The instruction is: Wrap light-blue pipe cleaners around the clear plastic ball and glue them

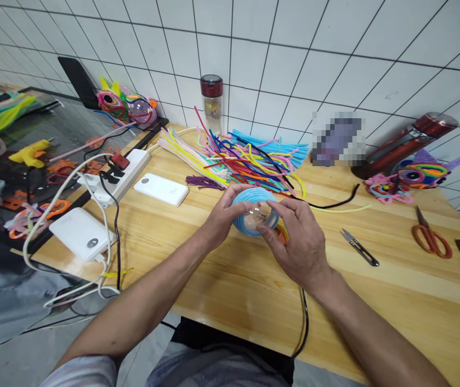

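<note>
Between my two hands is a clear plastic ball partly wrapped in rings of light blue pipe cleaner (259, 196). My left hand (225, 216) grips it from the left, with the thumb over its near face. The fingers and thumb of my right hand (300, 239) close on its right side. The clear part of the ball faces up toward me. Just behind my right fingers shows a bit of an orange-yellow object (283, 231), mostly hidden. Beyond the ball lies a loose pile of coloured pipe cleaners (254, 164).
Thread snips (359, 247) and orange-handled scissors (430, 236) lie to the right. At left are a power strip (127, 174), white power banks (161, 189), looping cables and a yellow glue gun (31, 154). A glass bottle (212, 105) and red flask (411, 142) stand by the tiled wall.
</note>
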Demonstrator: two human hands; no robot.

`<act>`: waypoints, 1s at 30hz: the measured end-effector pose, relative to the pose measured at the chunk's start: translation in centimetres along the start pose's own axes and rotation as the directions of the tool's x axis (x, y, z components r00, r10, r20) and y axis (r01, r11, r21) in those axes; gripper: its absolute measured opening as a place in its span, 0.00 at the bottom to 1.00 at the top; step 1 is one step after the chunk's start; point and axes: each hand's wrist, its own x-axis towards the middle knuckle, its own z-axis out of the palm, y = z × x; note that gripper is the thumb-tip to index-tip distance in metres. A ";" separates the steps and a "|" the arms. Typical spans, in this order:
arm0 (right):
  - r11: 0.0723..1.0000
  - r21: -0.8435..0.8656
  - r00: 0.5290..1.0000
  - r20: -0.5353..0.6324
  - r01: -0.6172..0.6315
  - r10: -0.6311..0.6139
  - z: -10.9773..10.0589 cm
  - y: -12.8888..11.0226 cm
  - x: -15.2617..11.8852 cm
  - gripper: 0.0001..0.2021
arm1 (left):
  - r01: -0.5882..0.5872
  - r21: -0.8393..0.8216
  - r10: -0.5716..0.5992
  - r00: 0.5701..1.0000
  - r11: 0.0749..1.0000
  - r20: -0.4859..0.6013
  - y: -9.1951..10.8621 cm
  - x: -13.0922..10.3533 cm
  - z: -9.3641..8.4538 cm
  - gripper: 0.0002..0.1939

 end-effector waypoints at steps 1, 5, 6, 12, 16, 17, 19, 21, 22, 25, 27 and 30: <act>1.000 0.003 1.000 0.002 -0.003 0.003 0.0 0.0 0.0 0.21 | 0.006 -0.007 -0.006 1.000 1.000 0.000 0.0 0.0 0.0 0.30; 1.000 0.012 1.000 0.012 -0.020 0.020 0.2 -0.2 -0.1 0.25 | 0.011 -0.011 -0.011 1.000 1.000 -0.007 0.1 0.0 0.2 0.30; 1.000 0.014 1.000 0.018 -0.019 0.018 0.2 -0.2 -0.1 0.27 | 0.012 -0.011 -0.012 1.000 1.000 -0.009 0.0 0.0 0.2 0.30; 1.000 0.009 0.998 0.053 -0.013 0.013 0.3 -0.3 -0.2 0.30 | 0.027 -0.040 -0.026 0.999 0.999 0.019 -0.1 0.1 0.0 0.30; 1.000 -0.006 0.998 0.058 -0.015 0.015 0.4 -0.2 -0.3 0.29 | 0.049 -0.048 -0.048 0.999 0.998 0.014 -0.3 0.2 -0.1 0.30; 1.000 -0.011 0.998 0.056 -0.012 0.013 0.5 -0.3 -0.3 0.28 | 0.054 -0.047 -0.054 0.999 0.997 0.006 -0.3 0.2 -0.1 0.30; 1.000 -0.019 0.998 0.054 -0.010 0.011 0.6 -0.3 -0.3 0.28 | 0.059 -0.046 -0.059 0.998 0.997 -0.008 -0.3 0.2 0.0 0.30; 1.000 -0.020 0.998 0.060 -0.011 0.012 0.6 -0.3 -0.4 0.28 | 0.059 -0.042 -0.060 0.998 0.997 -0.022 -0.3 0.2 0.1 0.29; 1.000 -0.017 0.998 0.066 -0.012 0.013 0.6 -0.4 -0.4 0.28 | 0.060 -0.038 -0.061 0.998 0.997 -0.029 -0.2 0.2 0.2 0.28; 1.000 -0.009 0.997 0.080 -0.001 0.002 0.6 -0.3 -0.4 0.30 | 0.066 -0.025 -0.067 0.997 0.997 -0.045 -0.1 0.2 0.2 0.28; 1.000 -0.010 0.996 0.087 0.013 -0.012 0.6 -0.3 -0.4 0.32 | 0.070 -0.017 -0.071 0.996 0.997 -0.048 -0.1 0.2 0.2 0.28; 1.000 -0.015 0.995 0.099 0.012 -0.011 0.6 -0.3 -0.5 0.33 | 0.072 -0.011 -0.073 0.996 0.997 -0.055 0.0 0.2 0.3 0.29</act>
